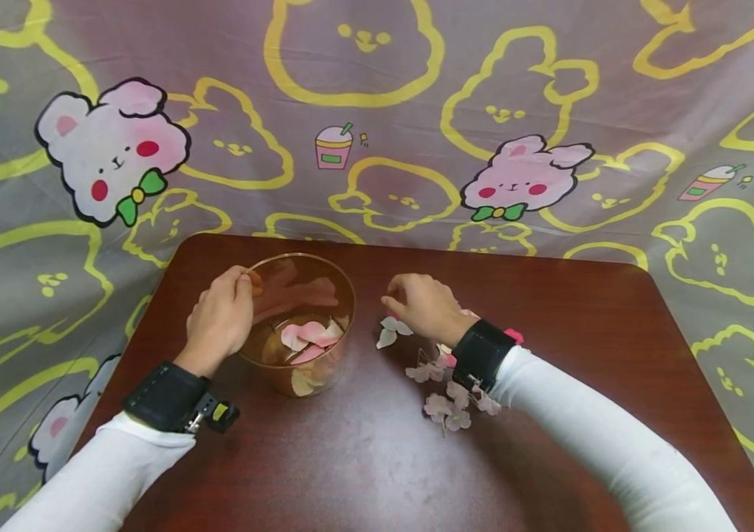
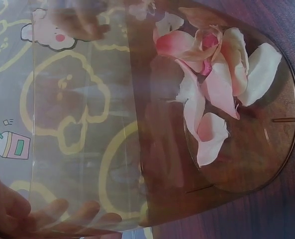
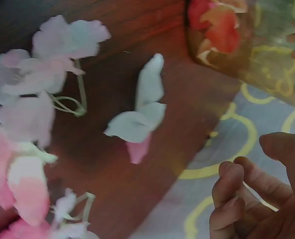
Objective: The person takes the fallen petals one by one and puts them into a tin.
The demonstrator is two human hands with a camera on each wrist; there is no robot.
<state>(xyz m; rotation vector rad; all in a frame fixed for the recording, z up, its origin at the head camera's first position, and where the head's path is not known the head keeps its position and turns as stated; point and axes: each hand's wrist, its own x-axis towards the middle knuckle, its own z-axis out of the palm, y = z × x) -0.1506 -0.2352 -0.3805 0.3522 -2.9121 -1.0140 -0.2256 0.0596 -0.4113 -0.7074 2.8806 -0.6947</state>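
With thumb and fingers, my left hand (image 1: 220, 314) grips the rim of a see-through amber bin (image 1: 277, 377) at its left side. The left wrist view shows the fingers (image 2: 77, 211) through the wall. Loose pink and white petals (image 2: 217, 84) lie inside at the bottom. To the right of the bin, my right hand (image 1: 426, 307) hovers over the table, its fingers loosely curled. The right wrist view shows nothing between thumb and fingers. Just below that hand, a few pale petals (image 1: 392, 331) lie on the table, with a pink one partly under them in the right wrist view.
Pale pink artificial blossoms (image 1: 453, 410) on thin stems lie under and beside the right wrist. Brighter pink flowers (image 3: 25, 184) are partly hidden by that arm in the head view. The dark red-brown table (image 1: 350, 473) meets a patterned cloth (image 1: 403, 133) behind.
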